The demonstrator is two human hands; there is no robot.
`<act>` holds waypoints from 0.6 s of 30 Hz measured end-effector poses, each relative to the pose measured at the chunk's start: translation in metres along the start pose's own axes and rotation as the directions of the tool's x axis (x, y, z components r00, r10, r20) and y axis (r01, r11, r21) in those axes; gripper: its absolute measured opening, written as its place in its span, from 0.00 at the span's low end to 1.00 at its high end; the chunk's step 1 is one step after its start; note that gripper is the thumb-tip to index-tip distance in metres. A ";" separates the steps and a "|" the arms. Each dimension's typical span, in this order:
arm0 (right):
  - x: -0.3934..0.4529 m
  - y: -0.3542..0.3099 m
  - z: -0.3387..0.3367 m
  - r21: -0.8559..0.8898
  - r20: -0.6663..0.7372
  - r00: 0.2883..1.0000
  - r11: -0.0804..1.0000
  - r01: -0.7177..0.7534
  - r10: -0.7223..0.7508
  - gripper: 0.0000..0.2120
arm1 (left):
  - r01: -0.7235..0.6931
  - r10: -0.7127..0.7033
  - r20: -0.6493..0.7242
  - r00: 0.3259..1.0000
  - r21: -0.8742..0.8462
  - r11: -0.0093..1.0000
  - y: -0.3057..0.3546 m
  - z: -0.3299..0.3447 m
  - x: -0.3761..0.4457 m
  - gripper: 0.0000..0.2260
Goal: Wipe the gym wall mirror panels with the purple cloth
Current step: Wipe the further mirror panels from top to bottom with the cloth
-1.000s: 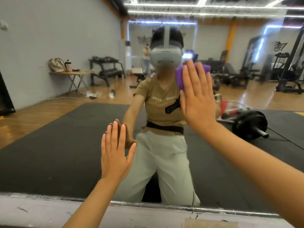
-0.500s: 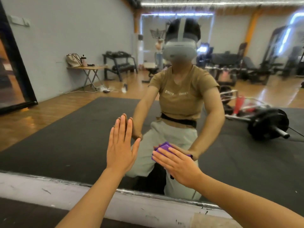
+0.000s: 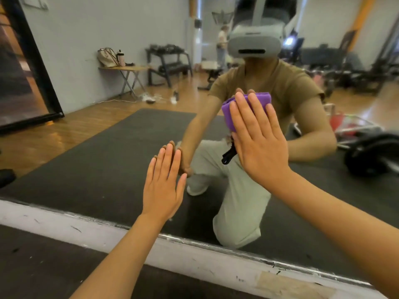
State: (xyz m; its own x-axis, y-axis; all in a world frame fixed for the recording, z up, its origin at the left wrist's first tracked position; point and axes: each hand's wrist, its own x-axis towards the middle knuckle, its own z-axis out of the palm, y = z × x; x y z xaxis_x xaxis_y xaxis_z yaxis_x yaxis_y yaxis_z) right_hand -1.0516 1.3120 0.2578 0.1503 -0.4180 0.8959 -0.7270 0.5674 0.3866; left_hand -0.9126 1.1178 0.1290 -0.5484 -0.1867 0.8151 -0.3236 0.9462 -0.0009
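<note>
Down low by the big shiny wall mirror (image 3: 90, 160), a person kneels. Their right hand (image 3: 260, 145) is flat, fingers straight, pressing a folded soft purple cloth (image 3: 228, 113) against the glass so it can rub off dirt. Their left hand (image 3: 164, 186) is also flat and holds nothing; it rests on the glass, probably to keep them steady. Below runs a scuffed white wall strip (image 3: 64, 225).
</note>
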 end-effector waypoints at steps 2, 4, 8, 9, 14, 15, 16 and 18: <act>-0.013 -0.013 0.006 0.008 0.008 1.000 1.000 0.020 -0.020 0.26 | -0.009 0.009 -0.005 1.000 -0.017 1.000 -0.003 -0.002 0.000 0.29; -0.034 -0.030 0.014 0.016 0.042 0.995 0.995 0.093 -0.094 0.28 | 0.002 -0.003 -0.013 1.000 -0.027 1.000 -0.006 -0.003 -0.002 0.29; -0.093 -0.071 0.036 0.041 0.175 0.961 0.977 0.209 -0.213 0.34 | 0.141 -0.138 0.042 0.990 -0.084 0.986 -0.021 -0.006 -0.014 0.30; -0.109 -0.082 0.041 0.040 0.214 0.944 0.968 0.248 -0.251 0.35 | 0.127 -0.124 0.053 0.991 -0.073 0.989 -0.029 -0.007 -0.017 0.30; -0.155 -0.114 0.053 0.056 0.339 0.861 0.921 0.384 -0.380 0.39 | 0.090 -0.087 0.053 0.995 -0.051 0.995 -0.059 -0.001 -0.026 0.31; -0.155 -0.114 0.052 0.063 0.349 0.856 0.921 0.385 -0.382 0.38 | 0.095 -0.092 0.058 0.994 -0.061 0.994 -0.061 0.001 -0.028 0.31; -0.153 -0.112 0.050 0.069 0.358 0.848 0.916 0.394 -0.392 0.37 | 0.098 -0.093 0.062 0.994 -0.073 0.993 -0.063 0.002 -0.031 0.31; -0.145 -0.106 0.045 0.077 0.381 0.820 0.898 0.433 -0.427 0.36 | 0.094 -0.088 0.063 0.994 -0.103 0.990 -0.067 0.003 -0.035 0.31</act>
State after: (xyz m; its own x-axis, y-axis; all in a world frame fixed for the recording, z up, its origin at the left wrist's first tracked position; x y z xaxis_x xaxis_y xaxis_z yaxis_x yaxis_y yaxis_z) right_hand -1.0268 1.2806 0.0774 0.1789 -0.8554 0.4861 -0.6398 0.2742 0.7180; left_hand -0.8739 1.0602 0.0986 -0.5657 -0.2853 0.7737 -0.2923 0.9467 0.1354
